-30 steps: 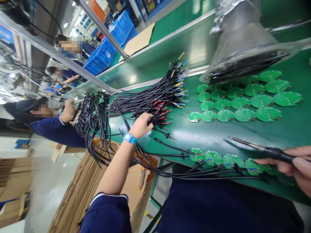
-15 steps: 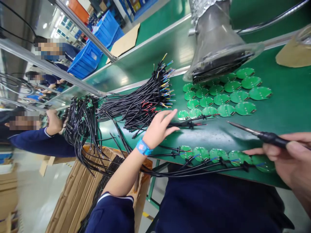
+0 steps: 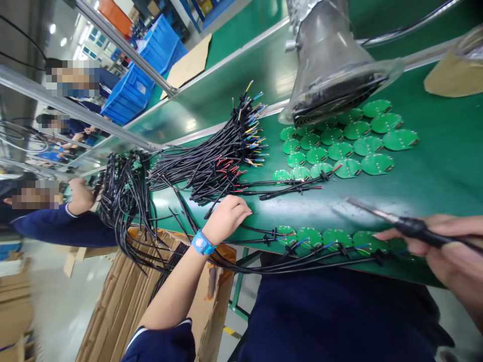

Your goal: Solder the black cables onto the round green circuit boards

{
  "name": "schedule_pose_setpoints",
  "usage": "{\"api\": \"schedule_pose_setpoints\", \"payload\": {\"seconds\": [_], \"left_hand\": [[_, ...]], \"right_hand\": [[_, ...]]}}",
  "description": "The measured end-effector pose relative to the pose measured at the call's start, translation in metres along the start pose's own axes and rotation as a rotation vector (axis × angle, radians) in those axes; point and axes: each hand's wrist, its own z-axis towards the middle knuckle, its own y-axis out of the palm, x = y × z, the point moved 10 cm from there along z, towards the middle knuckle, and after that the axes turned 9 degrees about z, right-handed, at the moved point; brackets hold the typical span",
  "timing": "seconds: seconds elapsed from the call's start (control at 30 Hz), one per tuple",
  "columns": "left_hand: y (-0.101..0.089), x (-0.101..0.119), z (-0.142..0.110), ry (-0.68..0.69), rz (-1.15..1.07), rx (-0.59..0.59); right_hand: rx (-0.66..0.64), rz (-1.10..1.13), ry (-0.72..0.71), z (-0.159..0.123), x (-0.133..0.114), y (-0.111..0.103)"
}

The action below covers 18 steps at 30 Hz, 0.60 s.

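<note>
My right hand (image 3: 447,256) grips a soldering iron (image 3: 415,227), its tip pointing left above the bench between two groups of round green circuit boards. One fingertip reaches over the front row of boards (image 3: 337,239), where black cables (image 3: 281,270) with coloured wire ends lie across them. My left hand (image 3: 228,216), with a blue watch (image 3: 203,243) on the wrist, is low over the bench near the cable pile. Its fingers are pressed together; whatever they hold is too small to make out. Beyond it lie a few loose cables (image 3: 281,192) with red wire ends.
Several green boards (image 3: 341,151) lie in rows under a fume extractor hood (image 3: 324,65). A big bundle of black cables (image 3: 196,161) covers the bench at left, with a cardboard box (image 3: 113,296) below. A co-worker's arm (image 3: 68,226) reaches in from the left.
My left hand has moved left and toward me, and its fingers have closed together. The loose cables by the back boards have shifted slightly. The soldering iron has barely moved.
</note>
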Motion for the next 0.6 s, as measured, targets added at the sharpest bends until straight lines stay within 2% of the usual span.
{"api": "schedule_pose_setpoints", "payload": {"seconds": [0.1, 0.17, 0.2, 0.3, 0.37, 0.47, 0.6], "left_hand": [[-0.026, 0.012, 0.008, -0.032, -0.120, 0.158], [-0.037, 0.034, 0.014, -0.031, -0.208, 0.236], [-0.037, 0.047, 0.019, -0.031, -0.247, 0.239], [-0.012, 0.084, 0.035, -0.090, -0.366, 0.098], [0.010, 0.098, 0.042, -0.171, -0.442, -0.006], [0.028, 0.102, 0.045, -0.266, -0.488, -0.076], [0.031, 0.099, 0.044, -0.299, -0.493, -0.102]], "right_hand": [[-0.257, -0.080, -0.015, -0.001, -0.001, 0.021], [-0.346, -0.133, 0.061, 0.000, 0.010, 0.027], [-0.364, -0.155, 0.101, 0.000, 0.016, 0.027], [-0.379, -0.194, 0.175, 0.002, 0.027, 0.028], [-0.383, -0.200, 0.186, 0.004, 0.027, 0.031], [-0.379, -0.215, 0.203, 0.006, 0.025, 0.036], [-0.380, -0.214, 0.244, 0.008, 0.025, 0.038]]}}
